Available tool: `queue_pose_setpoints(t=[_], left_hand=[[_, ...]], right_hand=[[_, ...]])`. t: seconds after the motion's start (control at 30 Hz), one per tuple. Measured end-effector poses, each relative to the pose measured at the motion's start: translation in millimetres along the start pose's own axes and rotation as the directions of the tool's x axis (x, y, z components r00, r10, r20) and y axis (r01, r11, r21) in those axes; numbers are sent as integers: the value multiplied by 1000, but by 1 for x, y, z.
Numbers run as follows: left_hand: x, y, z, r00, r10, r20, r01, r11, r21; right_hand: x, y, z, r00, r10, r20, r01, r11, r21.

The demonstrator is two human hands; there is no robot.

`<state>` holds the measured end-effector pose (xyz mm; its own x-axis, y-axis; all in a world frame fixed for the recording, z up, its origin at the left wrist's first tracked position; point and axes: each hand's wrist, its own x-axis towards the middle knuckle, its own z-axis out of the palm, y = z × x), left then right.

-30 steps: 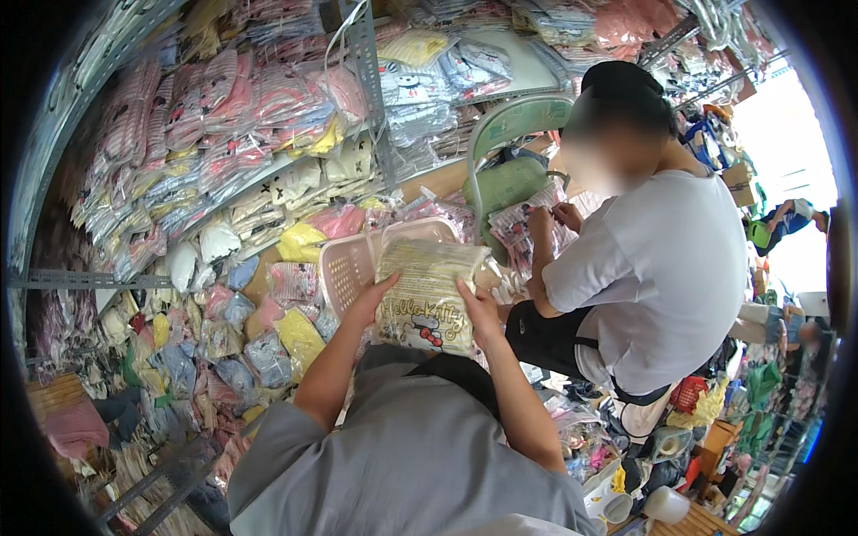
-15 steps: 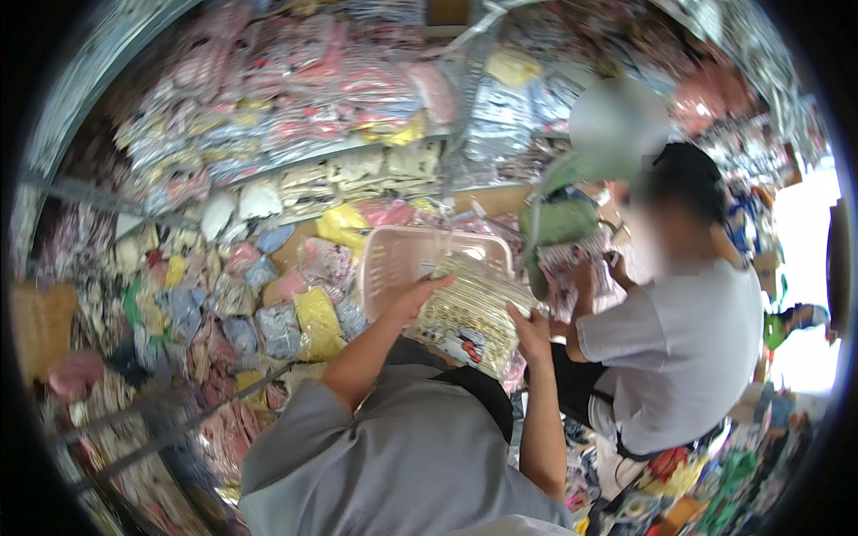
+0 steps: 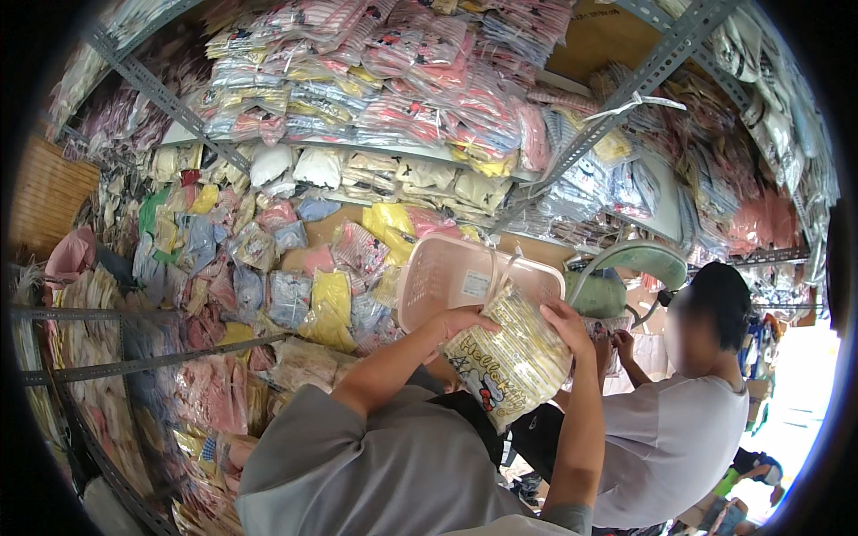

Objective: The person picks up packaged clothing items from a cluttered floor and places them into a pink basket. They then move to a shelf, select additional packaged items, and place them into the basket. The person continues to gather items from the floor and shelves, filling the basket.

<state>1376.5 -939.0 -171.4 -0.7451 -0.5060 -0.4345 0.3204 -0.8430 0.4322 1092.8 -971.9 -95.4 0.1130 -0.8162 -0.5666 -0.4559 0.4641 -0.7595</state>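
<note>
Between both hands I hold a yellow-and-white striped garment in a clear plastic bag (image 3: 511,362), with a cartoon print at its lower end. My left hand (image 3: 465,323) grips its upper left edge. At the upper right corner, my right hand (image 3: 565,327) is closed on the same bag. Just behind it stands a pale pink plastic basket (image 3: 440,277) with perforated sides and a white label. The bag covers part of the basket's right side.
Metal shelves carry stacks of bagged clothes (image 3: 411,116). Loose bagged garments (image 3: 290,299) lie in a heap left of the basket. A co-worker in a light shirt (image 3: 666,438) sits close on my right, beside a green chair (image 3: 626,272). Metal bars (image 3: 143,362) cross at left.
The garment bag has been turned, so its printed front now shows more fully. Both hands have stayed on it. The whole view has shifted, showing more of the upper shelves.
</note>
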Motion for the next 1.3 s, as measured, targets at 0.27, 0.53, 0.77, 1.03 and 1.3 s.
queue_pose_setpoints(t=[0.27,0.53,0.77,1.03,1.3], left_hand=[[-25,14,9,995,62,-80,-53,993,108],[-23,16,-33,970,174,-170,-216,935,-281],[-3,-15,-37,926,293,-240,-370,831,-416],[-35,6,-23,943,312,-114,-328,821,-468],[-48,19,-8,912,285,-296,-356,908,-221]], right_hand=[[-12,-45,-19,834,187,520,-244,969,43],[-62,-70,-44,969,-152,193,54,897,439],[-52,22,-5,997,-56,52,-4,642,767],[-56,85,29,994,-14,107,-73,636,768],[-62,85,13,994,-35,108,-60,651,757]])
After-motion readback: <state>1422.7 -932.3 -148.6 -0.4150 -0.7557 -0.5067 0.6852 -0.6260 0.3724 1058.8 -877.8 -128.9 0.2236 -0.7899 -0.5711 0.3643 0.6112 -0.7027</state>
